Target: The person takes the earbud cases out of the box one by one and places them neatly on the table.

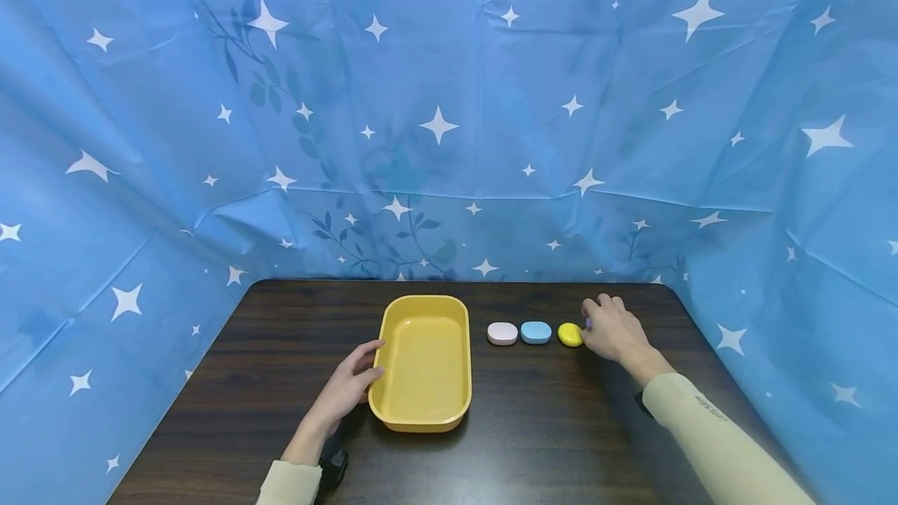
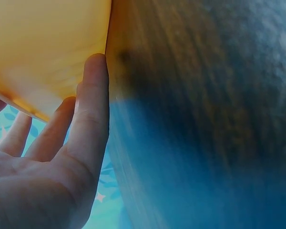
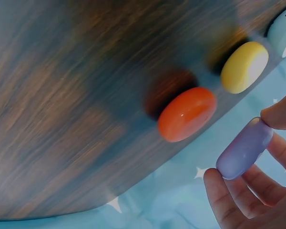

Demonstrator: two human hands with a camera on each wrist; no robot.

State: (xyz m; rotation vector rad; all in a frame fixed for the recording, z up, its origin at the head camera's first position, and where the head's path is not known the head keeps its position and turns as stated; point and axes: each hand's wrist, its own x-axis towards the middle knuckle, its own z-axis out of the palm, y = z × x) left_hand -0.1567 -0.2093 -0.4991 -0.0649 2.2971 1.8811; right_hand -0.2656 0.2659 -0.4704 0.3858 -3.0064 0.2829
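In the head view a yellow tray stands on the table, and my left hand grips its left rim. Fingers lie along the tray's outer wall in the left wrist view. My right hand pinches a smooth purple oval object between thumb and fingers, off the table. Close by lies an orange oval object, which the hand hides in the head view. Left of it, in a row, come a yellow oval object, a light-blue one and a pale pink one.
The dark wood-grain table has rounded far corners. A blue curtain with white stars hangs behind it and along both sides. The row of oval objects lies to the right of the tray.
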